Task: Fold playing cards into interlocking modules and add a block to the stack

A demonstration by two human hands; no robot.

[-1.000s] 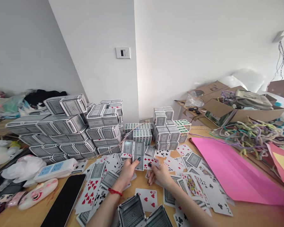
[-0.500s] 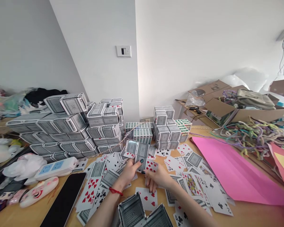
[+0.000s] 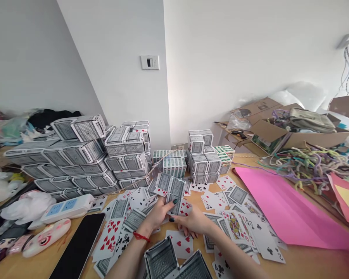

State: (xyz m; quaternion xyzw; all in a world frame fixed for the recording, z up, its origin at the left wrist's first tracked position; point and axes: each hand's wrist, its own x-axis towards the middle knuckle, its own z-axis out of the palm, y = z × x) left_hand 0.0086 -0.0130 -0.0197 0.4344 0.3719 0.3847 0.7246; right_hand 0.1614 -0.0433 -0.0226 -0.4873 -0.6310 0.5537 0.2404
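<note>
The left hand (image 3: 158, 214) pinches the cards (image 3: 176, 190) under its thumb, backs mostly showing, tilted up just ahead of both hands. The right hand (image 3: 194, 223) sits close beside it, thumb pointing left near their lower edge, fingers curled down over a heart card (image 3: 183, 246); whether it grips anything, I cannot tell. Loose cards (image 3: 109, 238) crowd the table (image 3: 317, 263) on either side of the hands, some overlapping. An open box (image 3: 163, 259) fills the space between the forearms, nearer the body. Ahead, green boxes (image 3: 174, 167) stand behind the held cards, with a tall stack (image 3: 75, 153) to their left and a smaller stack (image 3: 203, 166) to their right, together blocking much of the far side. Left of the left forearm lie a phone (image 3: 78, 246), a power strip (image 3: 68, 208) and a white toy (image 3: 48, 238). Well to the right of the right hand are pink paper (image 3: 287, 209), tangled strands (image 3: 314, 166) and a carton (image 3: 317, 140).
</note>
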